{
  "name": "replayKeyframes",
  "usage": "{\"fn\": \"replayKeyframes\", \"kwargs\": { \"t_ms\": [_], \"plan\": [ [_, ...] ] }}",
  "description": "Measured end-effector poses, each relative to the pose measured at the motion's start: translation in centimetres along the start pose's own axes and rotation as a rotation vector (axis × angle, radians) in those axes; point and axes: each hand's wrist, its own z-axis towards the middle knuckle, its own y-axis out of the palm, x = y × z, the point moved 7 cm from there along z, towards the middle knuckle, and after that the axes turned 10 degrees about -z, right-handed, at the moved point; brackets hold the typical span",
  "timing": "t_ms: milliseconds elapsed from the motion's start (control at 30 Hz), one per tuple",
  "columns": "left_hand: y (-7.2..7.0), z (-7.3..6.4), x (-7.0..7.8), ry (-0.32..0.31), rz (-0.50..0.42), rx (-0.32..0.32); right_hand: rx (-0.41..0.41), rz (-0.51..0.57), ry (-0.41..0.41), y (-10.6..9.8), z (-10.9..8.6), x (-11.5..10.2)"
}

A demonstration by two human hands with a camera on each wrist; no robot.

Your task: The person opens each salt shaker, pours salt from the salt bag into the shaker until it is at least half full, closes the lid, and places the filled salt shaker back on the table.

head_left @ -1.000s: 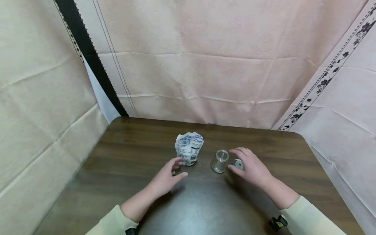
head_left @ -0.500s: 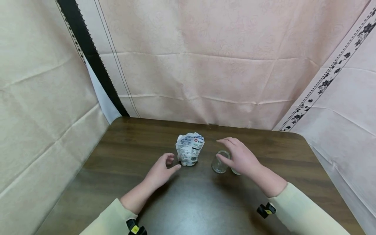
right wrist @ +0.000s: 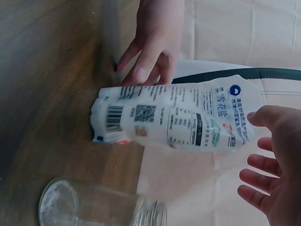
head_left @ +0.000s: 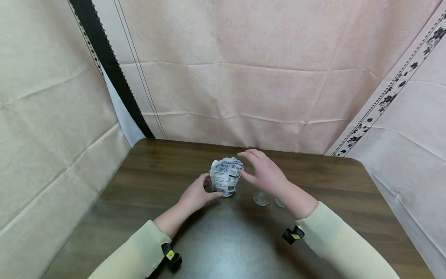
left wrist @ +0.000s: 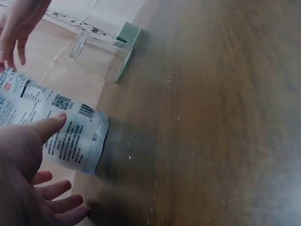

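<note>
A white printed bag of salt (head_left: pixel 224 179) stands upright on the table, its top edge crumpled. My left hand (head_left: pixel 196 196) is at its lower left side, thumb stretched across the front and fingers spread beyond it in the left wrist view. Close to the bag's upper right is my right hand (head_left: pixel 266 174), its fingers apart and loosely bent. In the right wrist view its thumb tip overlaps the top of the bag (right wrist: pixel 178 115). Right of the bag is a lidless glass jar (left wrist: pixel 101 59), partly hidden under the right hand in the head view.
A small grey-green object (left wrist: pixel 129 34) sits beside the jar, mostly covered by the right forearm in the head view. White specks dot the brown wooden table (head_left: pixel 156 174). Pale cloth (head_left: pixel 223 97) hangs behind the table's far edge.
My right hand has moved left from beside the jar, passing over it to the bag's upper right. My left hand pulled back slightly, then came in against the bag's left side.
</note>
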Motion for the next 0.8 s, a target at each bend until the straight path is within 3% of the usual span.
{"fn": "replayKeyframes", "kwargs": {
  "t_ms": [367, 567, 800],
  "plan": [
    [1.6, 1.4, 0.9, 0.105, -0.125, -0.071, -0.021, 0.025, -0.043, 0.7, 2.5, -1.6],
    [2.1, 2.1, 0.9, 0.135, -0.18, -0.113, -0.051, 0.054, -0.052, 1.1, 3.3, -2.4],
    [2.5, 2.3, 0.7, 0.125, -0.206, -0.145, -0.07, 0.039, -0.05, 1.3, 3.7, -2.9]
  ]
}}
